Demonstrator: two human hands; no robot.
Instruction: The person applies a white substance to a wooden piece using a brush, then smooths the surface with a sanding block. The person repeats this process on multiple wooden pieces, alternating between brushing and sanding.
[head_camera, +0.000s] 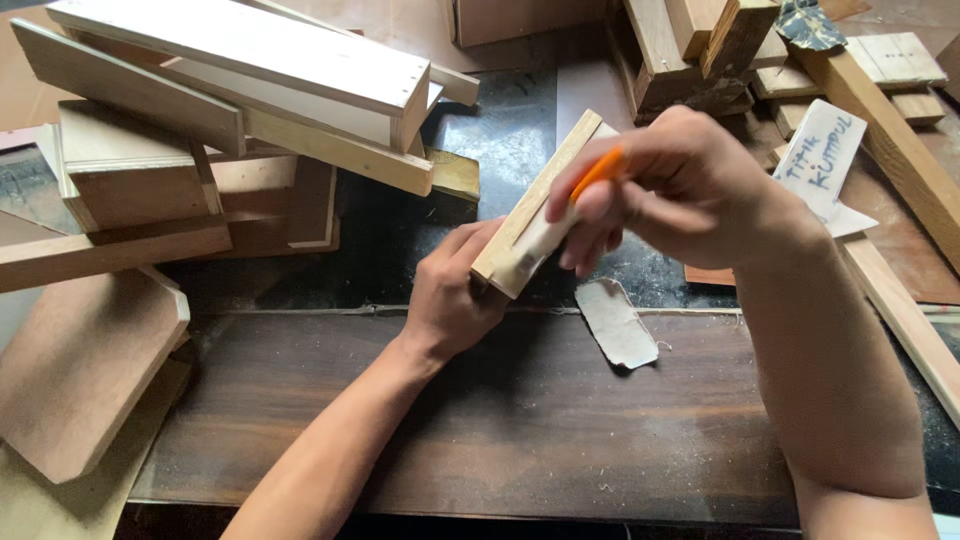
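Observation:
My left hand (452, 295) grips the near end of a pale wooden block (540, 200) and holds it tilted above the dark workbench (500, 420). My right hand (665, 190) is closed around an orange tool (598, 172), a pencil or small cutter, whose tip rests on the block's side face. The fingers of my right hand cover part of the block. A worn scrap of sandpaper (615, 322) lies on the bench just below and right of the block.
Stacked wooden boxes and planks (240, 90) fill the upper left. A brown board (85, 370) leans at the left edge. Offcuts and long battens (890, 130) crowd the upper right, with a white handwritten card (822, 155) among them.

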